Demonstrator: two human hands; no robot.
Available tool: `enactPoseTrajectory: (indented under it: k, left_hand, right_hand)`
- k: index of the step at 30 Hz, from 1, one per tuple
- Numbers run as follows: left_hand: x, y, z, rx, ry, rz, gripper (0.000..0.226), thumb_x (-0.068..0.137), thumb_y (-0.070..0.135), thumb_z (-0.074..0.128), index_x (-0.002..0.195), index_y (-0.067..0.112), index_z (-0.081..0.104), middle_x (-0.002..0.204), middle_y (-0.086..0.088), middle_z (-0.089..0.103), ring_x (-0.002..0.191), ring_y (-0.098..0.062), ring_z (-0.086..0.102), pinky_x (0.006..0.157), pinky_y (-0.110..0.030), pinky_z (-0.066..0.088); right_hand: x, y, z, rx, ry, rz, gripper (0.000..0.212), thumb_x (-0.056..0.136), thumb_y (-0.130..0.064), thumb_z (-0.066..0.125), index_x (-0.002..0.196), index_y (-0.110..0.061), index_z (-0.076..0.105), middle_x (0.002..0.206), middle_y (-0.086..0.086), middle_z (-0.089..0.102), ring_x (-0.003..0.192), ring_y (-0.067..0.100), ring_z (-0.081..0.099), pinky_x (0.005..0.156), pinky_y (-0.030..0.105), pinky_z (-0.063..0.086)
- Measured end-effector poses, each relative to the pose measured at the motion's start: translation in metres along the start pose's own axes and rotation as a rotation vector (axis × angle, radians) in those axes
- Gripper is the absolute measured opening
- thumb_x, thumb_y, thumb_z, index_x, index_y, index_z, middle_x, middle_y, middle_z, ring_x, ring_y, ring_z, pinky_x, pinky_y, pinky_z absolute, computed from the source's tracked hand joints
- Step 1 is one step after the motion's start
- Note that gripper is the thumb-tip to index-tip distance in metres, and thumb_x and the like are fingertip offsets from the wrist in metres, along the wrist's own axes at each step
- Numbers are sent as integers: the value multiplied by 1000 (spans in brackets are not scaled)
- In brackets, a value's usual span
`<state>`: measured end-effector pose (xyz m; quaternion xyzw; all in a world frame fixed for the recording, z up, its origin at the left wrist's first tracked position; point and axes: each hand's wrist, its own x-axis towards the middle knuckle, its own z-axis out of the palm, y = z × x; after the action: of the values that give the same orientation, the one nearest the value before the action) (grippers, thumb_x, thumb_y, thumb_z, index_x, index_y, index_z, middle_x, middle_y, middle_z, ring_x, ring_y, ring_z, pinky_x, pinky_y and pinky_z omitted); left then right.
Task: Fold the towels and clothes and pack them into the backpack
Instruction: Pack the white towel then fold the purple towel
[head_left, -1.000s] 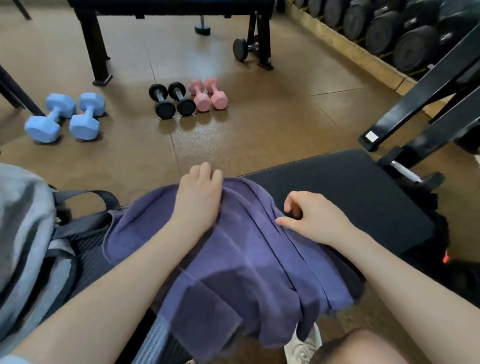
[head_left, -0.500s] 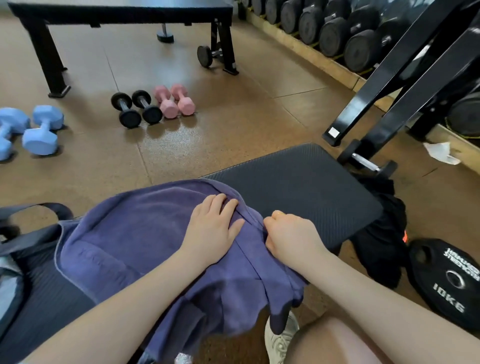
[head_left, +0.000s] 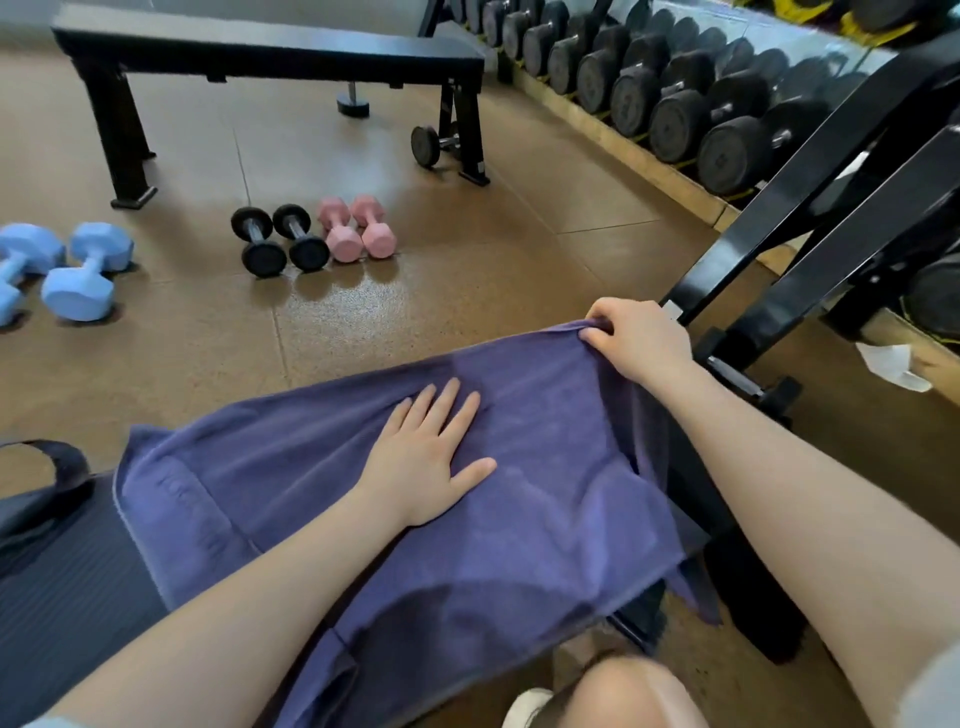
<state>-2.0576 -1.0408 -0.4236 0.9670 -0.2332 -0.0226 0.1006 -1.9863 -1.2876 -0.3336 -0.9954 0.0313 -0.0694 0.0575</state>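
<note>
Padded black surface (head_left: 62, 587) carries a purple towel (head_left: 519, 519); left hand (head_left: 426, 462) presses flat, fingers straight, while right hand (head_left: 636, 340) fingers pinch its far corner.

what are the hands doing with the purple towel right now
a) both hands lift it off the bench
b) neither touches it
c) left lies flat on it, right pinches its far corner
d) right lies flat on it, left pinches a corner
c: the left hand lies flat with straight fingers on the purple towel, while the right hand pinches its far corner.
</note>
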Motion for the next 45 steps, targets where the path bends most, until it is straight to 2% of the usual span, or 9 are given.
enactPoseTrajectory:
  k: [4,8,16,21,25,30,34,42,45]
  left_hand:
    - [23,-2,1,27,-13,24,96,65,83,-10,147,32,-8,157,2,-11,145,-20,-7,115,-33,-6]
    - [33,-3,0,52,19,26,97,68,82,-4,148,28,6,157,-2,-1,145,-22,4,115,-35,-1]
    - [25,-5,-1,2,244,-6,57,89,50,38,114,4,61,121,-17,58,108,-32,56,96,-40,44]
    - [-42,-14,-17,48,263,-363,32,80,38,45,76,9,59,83,-11,56,68,-32,52,57,-41,46]
    - [-111,4,-33,37,232,-642,35,66,47,47,64,13,54,77,-7,53,63,-29,51,51,-33,43]
    - [-146,19,-32,-76,287,-842,29,64,37,54,81,14,55,89,-5,47,73,-31,50,57,-39,48]
    - [-159,16,-27,-384,323,-1076,52,77,25,64,120,13,36,113,-6,51,98,-32,56,75,-37,46]
    - [-200,-5,-43,-332,185,-1174,45,93,51,40,97,9,55,104,-15,56,101,-36,54,76,-38,43]
    - [-200,-3,-41,-269,179,-1184,43,96,44,38,108,5,53,113,-17,51,107,-37,50,85,-42,42]
  right_hand:
    - [46,4,10,-185,111,-156,23,94,-35,47,108,-21,61,110,7,64,103,32,56,74,35,38]
    - [63,18,58,-229,-56,-237,40,92,-27,52,130,-20,50,133,8,51,122,30,44,99,38,28]
    - [47,-50,87,481,-75,-773,19,83,-8,51,89,-6,69,102,11,65,94,33,60,85,39,47]
    - [16,-132,74,656,-353,-927,15,85,0,55,91,-4,68,91,7,62,67,3,44,67,8,32]
    - [-30,-176,57,615,-539,-1075,16,84,0,55,95,-2,66,89,10,67,72,13,52,71,16,36]
    - [-82,-211,65,405,-581,-988,27,87,-12,52,114,-9,55,103,14,67,98,32,59,82,41,47]
    - [-106,-232,71,563,-577,-862,42,87,-21,61,124,-11,44,83,6,64,92,28,58,79,37,46]
    - [-139,-256,56,858,-766,-635,21,85,-1,52,100,-14,52,60,1,50,52,19,56,56,32,48]
    - [-135,-254,54,474,-721,-790,5,89,-15,52,94,-12,53,69,5,61,62,22,61,59,30,48]
